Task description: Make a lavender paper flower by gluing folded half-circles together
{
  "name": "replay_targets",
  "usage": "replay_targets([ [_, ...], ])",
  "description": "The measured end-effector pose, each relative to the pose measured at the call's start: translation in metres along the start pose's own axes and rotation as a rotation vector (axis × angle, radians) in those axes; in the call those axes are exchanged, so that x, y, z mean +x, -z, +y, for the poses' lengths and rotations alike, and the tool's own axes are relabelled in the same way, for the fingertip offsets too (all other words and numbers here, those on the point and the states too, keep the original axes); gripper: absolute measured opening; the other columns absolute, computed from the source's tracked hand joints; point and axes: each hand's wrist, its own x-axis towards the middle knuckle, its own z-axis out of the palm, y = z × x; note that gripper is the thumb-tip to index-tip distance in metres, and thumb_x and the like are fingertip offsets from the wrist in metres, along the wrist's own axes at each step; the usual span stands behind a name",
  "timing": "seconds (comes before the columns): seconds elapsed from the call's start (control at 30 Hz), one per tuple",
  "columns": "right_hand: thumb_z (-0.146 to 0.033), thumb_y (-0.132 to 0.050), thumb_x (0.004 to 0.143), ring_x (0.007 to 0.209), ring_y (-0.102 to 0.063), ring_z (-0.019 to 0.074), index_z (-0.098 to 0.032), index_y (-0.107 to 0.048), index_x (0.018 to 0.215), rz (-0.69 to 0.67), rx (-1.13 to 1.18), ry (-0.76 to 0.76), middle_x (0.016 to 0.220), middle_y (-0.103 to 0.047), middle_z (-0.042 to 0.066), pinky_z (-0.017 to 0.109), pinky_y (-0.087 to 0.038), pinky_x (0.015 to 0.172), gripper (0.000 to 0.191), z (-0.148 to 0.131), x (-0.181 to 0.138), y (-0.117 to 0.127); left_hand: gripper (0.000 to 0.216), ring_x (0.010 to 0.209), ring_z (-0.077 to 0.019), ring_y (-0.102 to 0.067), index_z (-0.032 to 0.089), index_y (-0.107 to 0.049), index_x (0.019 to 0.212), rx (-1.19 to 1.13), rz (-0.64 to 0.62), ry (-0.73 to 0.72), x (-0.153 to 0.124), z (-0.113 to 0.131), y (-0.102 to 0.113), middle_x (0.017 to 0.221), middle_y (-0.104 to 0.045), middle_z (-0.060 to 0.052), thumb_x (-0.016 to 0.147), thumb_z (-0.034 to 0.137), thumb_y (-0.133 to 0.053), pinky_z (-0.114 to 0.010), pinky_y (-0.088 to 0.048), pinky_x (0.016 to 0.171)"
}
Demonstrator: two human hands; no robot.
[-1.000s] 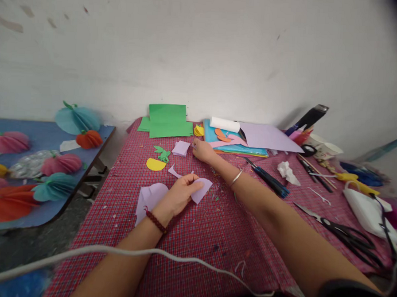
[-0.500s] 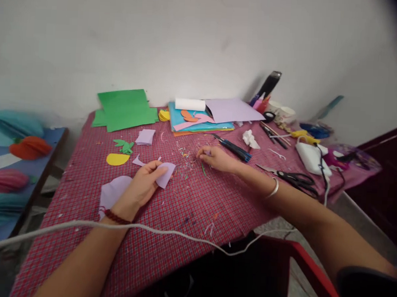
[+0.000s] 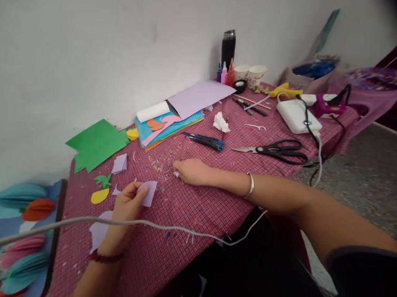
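My left hand [image 3: 129, 200] is closed on a small piece of lilac paper [image 3: 149, 194], pinched at its left edge between thumb and fingers. A larger lilac sheet [image 3: 97, 232] lies partly hidden under my left forearm. My right hand [image 3: 193, 171] is curled low over the table beside scattered paper bits [image 3: 159, 162]. A small lilac paper scrap [image 3: 176, 174] shows at its fingertips. A lilac paper stack [image 3: 119, 164], green leaf cutouts [image 3: 102, 180] and a yellow paper piece [image 3: 100, 196] lie beyond my left hand.
A utility knife [image 3: 205, 141] and black-handled scissors [image 3: 281, 151] lie beyond my right arm. A white cable [image 3: 181, 230] crosses in front, over my left forearm. Further back are coloured sheets [image 3: 176, 132], crumpled tissue [image 3: 221, 122], paper cups [image 3: 256, 75] and a yellow glue gun [image 3: 284, 90].
The view has swung to the right, so the table's things sit further left. My left hand still holds the lilac paper; my right hand stays low by the scraps.
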Motion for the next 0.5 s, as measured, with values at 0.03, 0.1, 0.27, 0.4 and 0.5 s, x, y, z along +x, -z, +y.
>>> replay_targets([
  [0.03, -0.022, -0.055, 0.092, 0.086, -0.065, 0.0206, -0.015, -0.061, 0.091, 0.027, 0.066, -0.011, 0.089, -0.071, 0.010, 0.028, -0.043, 0.073, 0.009, 0.004, 0.002, 0.005, 0.034, 0.050, -0.0087, -0.049, 0.017, -0.062, 0.070, 0.013, 0.006, -0.011, 0.005, 0.001, -0.007, 0.059, -0.058, 0.003, 0.062, 0.045, -0.081, -0.020, -0.038, 0.048],
  [0.1, -0.022, -0.050, 0.095, 0.080, -0.062, 0.0156, -0.015, -0.056, 0.083, 0.082, 0.210, -0.053, 0.086, -0.069, 0.008, 0.025, -0.043, 0.070, 0.015, 0.014, 0.007, 0.015, 0.032, 0.053, -0.0093, -0.051, 0.018, -0.061, 0.072, 0.037, 0.018, -0.038, 0.016, 0.004, -0.024, 0.062, -0.058, 0.003, 0.066, 0.045, -0.077, -0.021, -0.041, 0.051],
  [0.27, -0.017, -0.038, 0.097, 0.047, -0.040, 0.0072, -0.020, -0.041, 0.073, 0.122, 0.578, -0.166, 0.070, -0.058, 0.000, 0.022, -0.035, 0.046, 0.025, 0.031, 0.016, 0.035, 0.026, 0.078, -0.0156, -0.062, 0.020, -0.064, 0.091, 0.143, 0.040, -0.152, 0.037, 0.015, -0.068, 0.088, -0.066, -0.003, 0.072, 0.037, -0.071, -0.031, -0.052, 0.075],
  [0.4, -0.017, -0.034, 0.099, 0.042, -0.028, 0.0051, -0.022, -0.030, 0.073, 0.120, 0.841, -0.204, 0.061, -0.037, -0.007, 0.017, -0.025, 0.038, 0.027, 0.027, 0.011, 0.049, 0.038, 0.123, -0.0266, -0.053, 0.020, -0.061, 0.114, 0.624, 0.119, -0.615, 0.028, 0.038, -0.095, 0.124, -0.062, -0.012, 0.078, 0.031, -0.069, -0.048, -0.037, 0.110],
  [0.5, -0.024, -0.037, 0.102, 0.042, -0.030, 0.0052, -0.022, -0.035, 0.076, 0.106, 1.177, -0.293, 0.059, -0.031, -0.008, 0.015, -0.026, 0.037, 0.026, 0.015, 0.006, 0.053, 0.040, 0.128, -0.0269, -0.051, 0.019, -0.054, 0.128, 0.829, 0.076, -0.993, 0.011, 0.056, -0.127, 0.132, -0.060, -0.015, 0.090, 0.030, -0.057, -0.051, -0.037, 0.111],
])
